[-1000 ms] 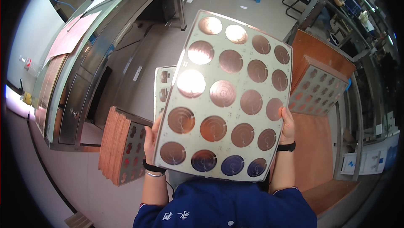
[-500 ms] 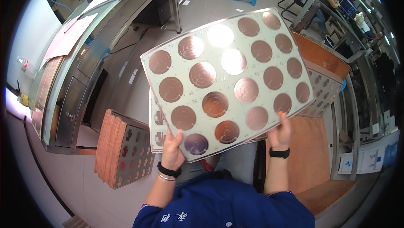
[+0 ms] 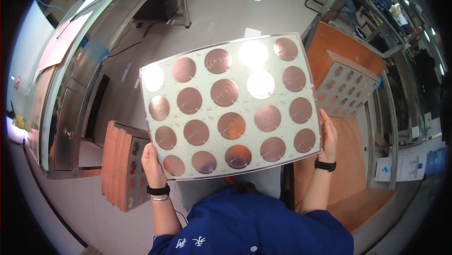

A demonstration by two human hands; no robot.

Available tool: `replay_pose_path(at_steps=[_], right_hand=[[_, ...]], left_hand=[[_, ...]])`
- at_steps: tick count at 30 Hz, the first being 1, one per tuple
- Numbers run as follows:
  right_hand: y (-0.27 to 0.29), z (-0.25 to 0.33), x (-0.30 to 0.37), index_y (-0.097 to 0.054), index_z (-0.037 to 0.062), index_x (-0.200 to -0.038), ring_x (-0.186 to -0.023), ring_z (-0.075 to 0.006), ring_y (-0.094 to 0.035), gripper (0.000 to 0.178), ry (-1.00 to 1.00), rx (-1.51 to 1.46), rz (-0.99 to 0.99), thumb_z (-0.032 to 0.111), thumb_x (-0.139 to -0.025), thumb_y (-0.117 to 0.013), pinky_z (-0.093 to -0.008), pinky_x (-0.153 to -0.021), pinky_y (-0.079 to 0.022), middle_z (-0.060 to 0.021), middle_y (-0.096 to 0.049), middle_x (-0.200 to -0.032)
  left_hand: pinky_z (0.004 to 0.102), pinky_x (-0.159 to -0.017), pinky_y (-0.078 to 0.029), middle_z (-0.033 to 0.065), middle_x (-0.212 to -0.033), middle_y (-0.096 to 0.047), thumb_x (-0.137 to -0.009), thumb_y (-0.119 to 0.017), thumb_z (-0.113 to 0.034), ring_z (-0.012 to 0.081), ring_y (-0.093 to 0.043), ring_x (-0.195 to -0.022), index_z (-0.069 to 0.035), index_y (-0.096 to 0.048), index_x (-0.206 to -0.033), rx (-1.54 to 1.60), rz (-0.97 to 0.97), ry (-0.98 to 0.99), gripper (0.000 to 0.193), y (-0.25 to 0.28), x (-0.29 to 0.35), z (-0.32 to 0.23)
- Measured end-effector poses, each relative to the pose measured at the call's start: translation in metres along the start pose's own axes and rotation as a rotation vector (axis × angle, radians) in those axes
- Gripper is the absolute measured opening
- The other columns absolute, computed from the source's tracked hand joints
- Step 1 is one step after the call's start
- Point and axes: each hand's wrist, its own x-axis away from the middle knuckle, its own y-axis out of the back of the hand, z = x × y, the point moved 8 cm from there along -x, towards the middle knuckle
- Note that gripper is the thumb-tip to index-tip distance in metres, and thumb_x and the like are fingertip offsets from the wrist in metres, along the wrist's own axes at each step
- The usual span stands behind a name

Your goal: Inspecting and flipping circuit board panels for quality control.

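Above lap (image 3: 264, 182): left hand (image 3: 151, 164), right hand (image 3: 328, 137) apart, gripping opposite short sides of panel (image 3: 228, 109). Panel swung from slanted to nearly crosswise; grip now looks more even. Stacks flank it: left stack (image 3: 117, 165), farther right stack (image 3: 349, 83).

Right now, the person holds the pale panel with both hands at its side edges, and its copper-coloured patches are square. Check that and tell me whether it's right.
Not quite: the copper-coloured patches are round, not square, as the head view shows. The left hand and right hand do hold the pale panel at its side edges.
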Motion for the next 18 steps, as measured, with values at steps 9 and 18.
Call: replay_pose_path(at_steps=[9, 18], right_hand=[[-0.043, -0.003, 0.000, -0.052, -0.0064, -0.119, -0.099, -0.0136, -0.058, 0.032, 0.011, 0.072, 0.144, 0.014, -0.094, -0.049, -0.0252, -0.086, -0.046, -0.0114, -0.060, -0.113], [-0.050, -0.001, 0.008, -0.056, -0.0039, -0.112, -0.084, -0.0109, -0.061, 0.028, -0.049, 0.078, 0.176, 0.016, -0.092, -0.054, -0.0231, -0.075, -0.049, -0.0079, -0.064, -0.099]], left_hand=[[0.0216, -0.073, -0.044, 0.0017, -0.088, -0.062, -0.097, -0.044, -0.019, 0.0062, -0.055, -0.078, -0.001, -0.056, -0.093, -0.063, -0.070, -0.021, 0.021, 0.022, -0.007, 0.000], [0.0213, -0.070, -0.043, 0.0012, -0.087, -0.060, -0.097, -0.045, -0.017, 0.0058, -0.054, -0.078, -0.002, -0.054, -0.092, -0.138, -0.063, -0.089, 0.019, 0.045, -0.012, 0.006]])
